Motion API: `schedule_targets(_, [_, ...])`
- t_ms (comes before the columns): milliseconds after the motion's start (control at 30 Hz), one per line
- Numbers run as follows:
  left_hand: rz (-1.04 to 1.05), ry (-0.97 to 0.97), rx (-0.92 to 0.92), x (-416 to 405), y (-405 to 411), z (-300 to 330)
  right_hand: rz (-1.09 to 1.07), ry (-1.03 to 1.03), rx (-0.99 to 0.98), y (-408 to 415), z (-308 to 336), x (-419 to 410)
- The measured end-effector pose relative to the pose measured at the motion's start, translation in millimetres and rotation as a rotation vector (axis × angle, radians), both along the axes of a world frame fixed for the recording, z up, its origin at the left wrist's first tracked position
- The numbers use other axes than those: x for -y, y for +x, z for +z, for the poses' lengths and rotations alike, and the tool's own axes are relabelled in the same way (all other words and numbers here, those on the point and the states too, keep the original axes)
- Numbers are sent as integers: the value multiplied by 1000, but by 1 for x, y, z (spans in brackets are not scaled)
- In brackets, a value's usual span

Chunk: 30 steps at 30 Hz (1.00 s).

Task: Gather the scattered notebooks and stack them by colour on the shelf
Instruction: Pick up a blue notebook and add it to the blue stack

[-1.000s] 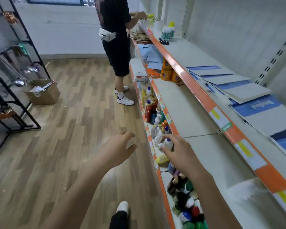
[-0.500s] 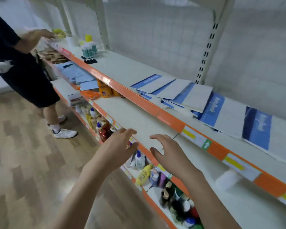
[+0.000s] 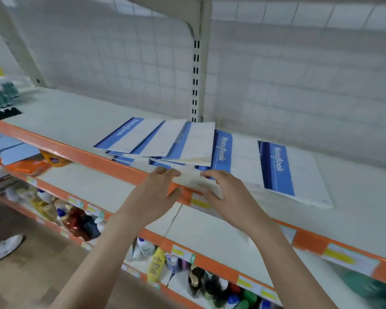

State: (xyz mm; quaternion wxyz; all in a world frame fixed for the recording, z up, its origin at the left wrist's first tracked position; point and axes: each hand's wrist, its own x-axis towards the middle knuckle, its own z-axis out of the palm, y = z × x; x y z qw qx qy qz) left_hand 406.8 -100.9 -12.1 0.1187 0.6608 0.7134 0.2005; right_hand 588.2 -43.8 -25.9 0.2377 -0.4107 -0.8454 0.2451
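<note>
Several blue-and-white notebooks lie on the upper shelf point(image 3: 60, 112). A fanned, overlapping pile point(image 3: 165, 141) sits in the middle. Two more marked "NoteBook" lie flat to its right, one point(image 3: 239, 157) next to the pile and another point(image 3: 296, 172) further right. My left hand point(image 3: 156, 192) is at the shelf's orange front edge point(image 3: 112, 161), fingers spread, just below the pile. My right hand point(image 3: 227, 192) hovers beside it with fingers apart, over the near edge of the notebooks. Neither hand holds anything.
Light blue notebooks point(image 3: 11, 148) and orange packs point(image 3: 31, 166) lie on the middle shelf at left. Bottles point(image 3: 80, 221) crowd the lower shelves. Green-capped items point(image 3: 0, 94) stand at the far left of the upper shelf. Another person's white shoe point(image 3: 2, 248) is on the wooden floor.
My view swung from the aisle to face the shelf. Both hands rose from beside the lower bottles to the upper shelf's front edge, close to the notebook pile.
</note>
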Motion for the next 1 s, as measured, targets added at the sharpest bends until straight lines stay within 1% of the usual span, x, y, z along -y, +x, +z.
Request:
schedule_targets(167, [-78,33,-10,-48,8,9,-88,-9,-36,9,2,-31])
schedule_targets(300, [-139,51,1,-78,22,8,-167,7,-19,25,1,-47])
schedule_targets(433, [-171,56,-25,-104,39,3,-257,21,-9,48,-2,-54])
schedule_targets(700, [-341,23,-46,-139,86,-9,-463,-22,21,97,-8,-59])
schedule_targets(800, [-434,29,-63,-146,99,-18,-480,-67,123,108,-11,-60])
schedule_targets(900, [-549,2,-29,-150,108,-28,-481,-91,140,111,-12,-63])
schedule_targets(1000, [-590,-11,-66,-153,108,-38,-463,-81,188,113,-10,-68])
